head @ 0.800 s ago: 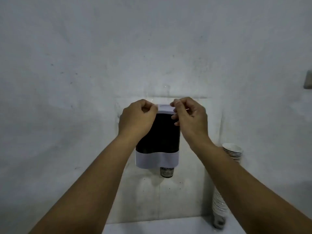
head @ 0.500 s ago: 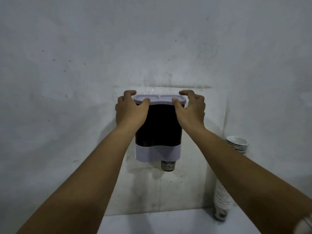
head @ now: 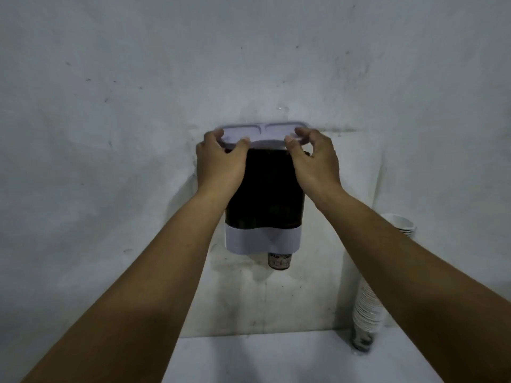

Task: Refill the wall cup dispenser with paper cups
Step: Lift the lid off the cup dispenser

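Observation:
The cup dispenser [head: 265,194] hangs on the wall, a dark body with a pale band along its bottom. A dark printed cup [head: 279,261] pokes out underneath. Its pale lid [head: 262,131] sits at the top, slightly raised above the body. My left hand [head: 221,161] grips the lid's left end, thumb in front and fingers behind. At the lid's right end my right hand [head: 315,158] holds it the same way. A tall stack of white paper cups [head: 367,313] leans against the wall at the right, partly hidden by my right forearm.
A white counter [head: 276,357] runs below the dispenser, and the cup stack stands on it. The wall [head: 138,106] is grey and scuffed.
Both hands shifted from pinching the top middle of the dispenser to gripping the lid's two ends, and the lid has come up slightly off the body.

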